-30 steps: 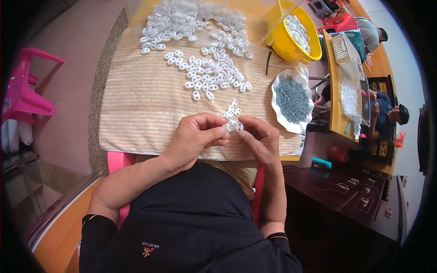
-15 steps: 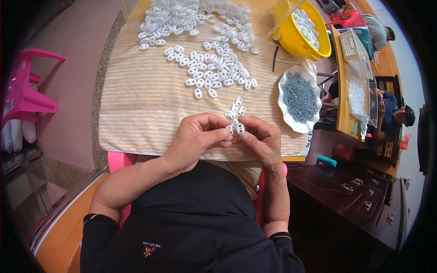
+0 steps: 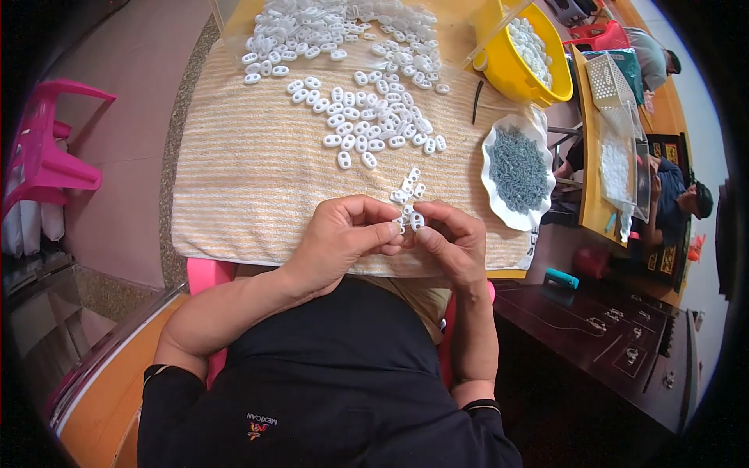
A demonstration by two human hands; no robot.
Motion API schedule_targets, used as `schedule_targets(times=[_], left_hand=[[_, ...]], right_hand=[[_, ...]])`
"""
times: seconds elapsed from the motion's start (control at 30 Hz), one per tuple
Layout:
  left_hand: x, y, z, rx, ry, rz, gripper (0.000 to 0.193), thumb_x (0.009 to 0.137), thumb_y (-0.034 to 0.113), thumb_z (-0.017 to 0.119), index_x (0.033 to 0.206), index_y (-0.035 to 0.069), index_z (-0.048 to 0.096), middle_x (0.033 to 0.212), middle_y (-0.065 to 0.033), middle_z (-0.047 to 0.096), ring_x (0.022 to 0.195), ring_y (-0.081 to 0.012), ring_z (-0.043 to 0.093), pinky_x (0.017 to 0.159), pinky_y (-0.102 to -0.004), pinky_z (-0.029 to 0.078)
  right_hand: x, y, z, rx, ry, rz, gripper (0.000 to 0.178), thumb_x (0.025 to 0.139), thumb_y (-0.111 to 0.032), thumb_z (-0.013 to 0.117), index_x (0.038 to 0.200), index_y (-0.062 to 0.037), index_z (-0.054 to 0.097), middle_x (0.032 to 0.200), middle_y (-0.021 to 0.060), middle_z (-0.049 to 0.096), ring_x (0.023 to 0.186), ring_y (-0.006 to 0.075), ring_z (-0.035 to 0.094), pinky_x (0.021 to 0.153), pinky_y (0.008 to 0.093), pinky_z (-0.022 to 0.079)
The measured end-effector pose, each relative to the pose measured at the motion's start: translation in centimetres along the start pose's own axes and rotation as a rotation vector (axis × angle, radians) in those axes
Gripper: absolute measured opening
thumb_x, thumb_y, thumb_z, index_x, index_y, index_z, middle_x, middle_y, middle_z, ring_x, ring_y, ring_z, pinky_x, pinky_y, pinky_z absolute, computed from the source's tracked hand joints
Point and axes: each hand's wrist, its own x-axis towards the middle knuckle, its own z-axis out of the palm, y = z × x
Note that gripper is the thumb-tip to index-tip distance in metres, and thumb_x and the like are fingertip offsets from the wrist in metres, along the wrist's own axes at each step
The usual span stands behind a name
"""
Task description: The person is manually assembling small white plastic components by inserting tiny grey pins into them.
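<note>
Close together at the towel's near edge, my two hands pinch small white plastic parts. My right hand (image 3: 454, 238) is closed on a white oval piece with two holes (image 3: 418, 221). Beside it, my left hand (image 3: 349, 234) pinches another small white part, mostly hidden behind the thumb and fingertips. Just beyond the fingertips lie several small white plastic parts (image 3: 408, 187) in a loose group. Farther off, many white two-hole oval pieces (image 3: 374, 117) are spread over the striped towel (image 3: 234, 179).
A heap of white ovals (image 3: 304, 27) fills the far side within clear panels. At right stand a white scalloped dish (image 3: 490, 187) of grey screw-like pieces and a yellow basin (image 3: 503, 66). A black strip (image 3: 477, 101) lies between them. A pink stool (image 3: 62, 148) stands left; people sit farther right.
The view has shifted slightly, so the table's things appear a little farther right. Both hands keep their pinch on the white parts, with hardly any movement.
</note>
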Motion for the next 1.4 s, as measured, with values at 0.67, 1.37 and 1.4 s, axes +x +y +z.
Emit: schedule_targets(times=[0.67, 1.37, 1.4], left_hand=[[0.0, 0.0, 0.2, 0.029, 0.0, 0.019, 0.016, 0.087, 0.001, 0.063, 0.102, -0.004, 0.061, 0.091, -0.0108, 0.066, 0.079, -0.0153, 0.067, 0.073, -0.0268, 0.058], [0.1, -0.2, 0.0, 0.04, -0.029, 0.025, 0.016, 0.087, 0.0, 0.063, 0.103, -0.003, 0.062, 0.092, -0.0099, 0.066, 0.079, -0.0139, 0.066, 0.072, -0.0252, 0.057], [0.1, -0.2, 0.0, 0.017, -0.035, 0.023, 0.017, 0.087, 0.001, 0.063, 0.103, -0.003, 0.062, 0.092, -0.0096, 0.066, 0.079, -0.0137, 0.066, 0.072, -0.025, 0.057]], right_hand=[[0.1, 0.0, -0.2, -0.066, -0.005, -0.012, 0.028, 0.085, 0.0, 0.065, 0.112, 0.0067, 0.061, 0.1, 0.0088, 0.062, 0.091, 0.0143, 0.062, 0.078, 0.0262, 0.052], [0.1, -0.3, 0.4, -0.036, -0.066, 0.023, 0.028, 0.086, 0.004, 0.063, 0.114, 0.006, 0.061, 0.102, 0.0087, 0.062, 0.093, 0.0145, 0.061, 0.081, 0.0252, 0.05], [0.1, -0.6, 0.6, -0.027, -0.051, 0.035, 0.028, 0.085, 0.003, 0.063, 0.114, 0.0057, 0.062, 0.102, 0.0085, 0.062, 0.094, 0.0144, 0.061, 0.082, 0.025, 0.049]])
